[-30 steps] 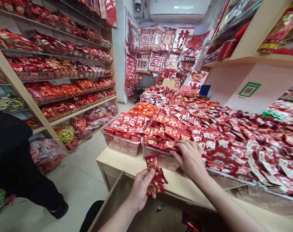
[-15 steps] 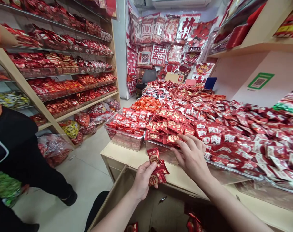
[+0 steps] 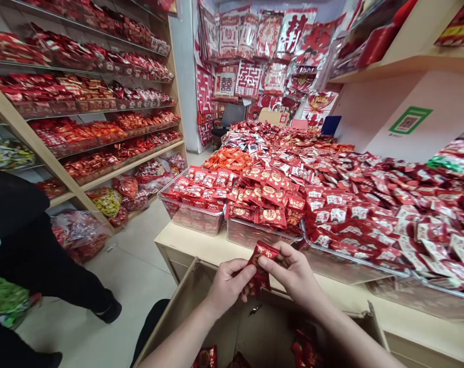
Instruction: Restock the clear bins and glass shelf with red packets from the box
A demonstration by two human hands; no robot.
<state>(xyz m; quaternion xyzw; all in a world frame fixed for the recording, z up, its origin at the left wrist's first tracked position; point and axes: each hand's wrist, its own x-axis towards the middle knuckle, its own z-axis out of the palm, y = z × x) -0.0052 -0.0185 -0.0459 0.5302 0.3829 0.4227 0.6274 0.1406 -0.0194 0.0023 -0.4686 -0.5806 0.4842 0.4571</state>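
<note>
Several small red packets (image 3: 263, 254) with gold print are pinched between my two hands, above an open cardboard box (image 3: 270, 327). My left hand (image 3: 232, 281) is closed on them from the left, thumb on top. From the right, my right hand (image 3: 289, 271) grips them too, its thumb pressed on the front packet. Fingers partly hide the lower packets. Just beyond, a clear bin (image 3: 251, 233) heaped with matching packets stands on the pale counter. More red packets (image 3: 304, 347) lie at the bottom of the box.
Left of that bin is another clear bin (image 3: 195, 220) of red packets; more full bins (image 3: 354, 266) extend rightward. Shelves of packets (image 3: 90, 97) line the left wall. A person in dark trousers (image 3: 59, 255) stands at the left. Bagged goods (image 3: 78, 235) lie on the floor.
My right hand has come back from the bin's edge to my left hand and closed on the packets. The view has shifted slightly, and the person's orange sleeve at the left is out of view.
</note>
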